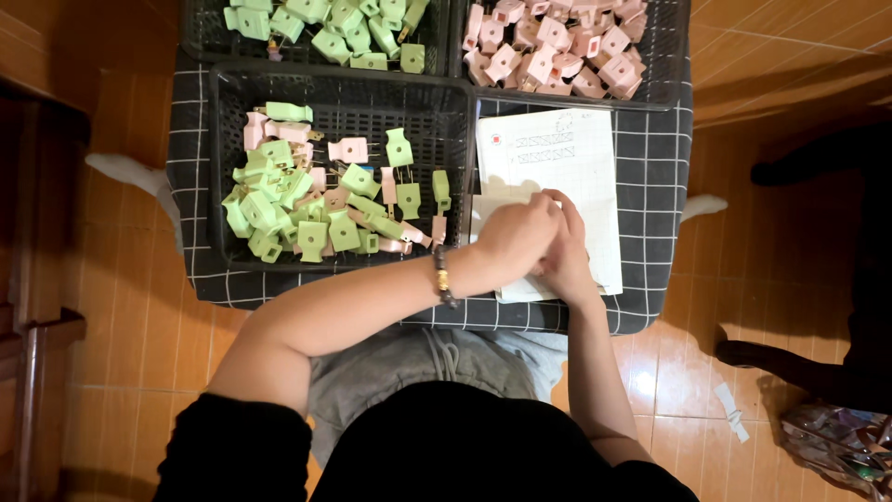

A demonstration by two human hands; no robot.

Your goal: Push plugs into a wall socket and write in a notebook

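Two hands pressed together over a white gridded paper sheet on a dark checked table.

The left hand [517,237] covers the right hand [563,249] above the white gridded paper sheet [556,163]; the fingers are curled close together, and whether they clamp anything cannot be told. At nine o'clock from the hands, a black plastic mesh basket [344,93] holds green and pink plug parts [307,200]. At twelve o'clock lies a basket of pink parts [557,46], at eleven o'clock one of green parts [334,28].
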